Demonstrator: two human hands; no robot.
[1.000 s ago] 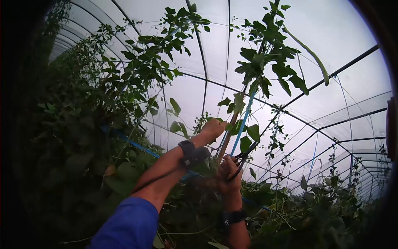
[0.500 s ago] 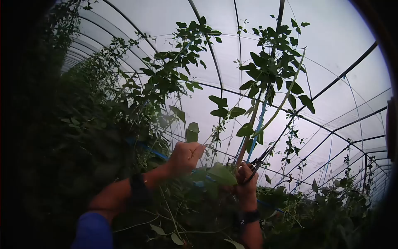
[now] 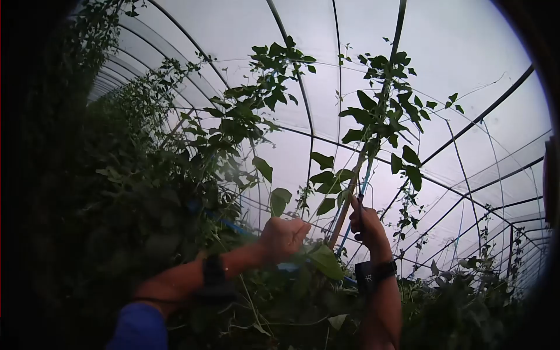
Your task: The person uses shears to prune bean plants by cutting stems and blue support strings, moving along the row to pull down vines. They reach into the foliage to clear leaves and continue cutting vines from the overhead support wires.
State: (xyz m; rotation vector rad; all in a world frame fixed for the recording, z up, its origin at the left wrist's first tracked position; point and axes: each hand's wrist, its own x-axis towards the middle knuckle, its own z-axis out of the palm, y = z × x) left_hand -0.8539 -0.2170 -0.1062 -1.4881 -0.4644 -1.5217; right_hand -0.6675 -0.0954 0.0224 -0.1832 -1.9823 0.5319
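Note:
My left hand (image 3: 284, 236) is a closed fist around thin vine stems, just left of a large leaf (image 3: 324, 261). My right hand (image 3: 367, 226) is raised beside it and grips dark scissors (image 3: 358, 205), whose blades point up against the climbing bean vine (image 3: 373, 125). The vine runs up a blue string (image 3: 365, 178) next to a brownish stake (image 3: 343, 214). Both wrists wear dark bands. The scissor blades are mostly hidden by my fingers.
Dense bean foliage (image 3: 146, 192) fills the left side and lower right. Dark arched greenhouse ribs (image 3: 303, 99) and translucent plastic cover span overhead. More strings and vines hang at the right (image 3: 461, 227).
My left hand dropped from the stem and closed into a fist lower down. The right hand with the scissors rose along the blue string. The long pod seen earlier is out of view.

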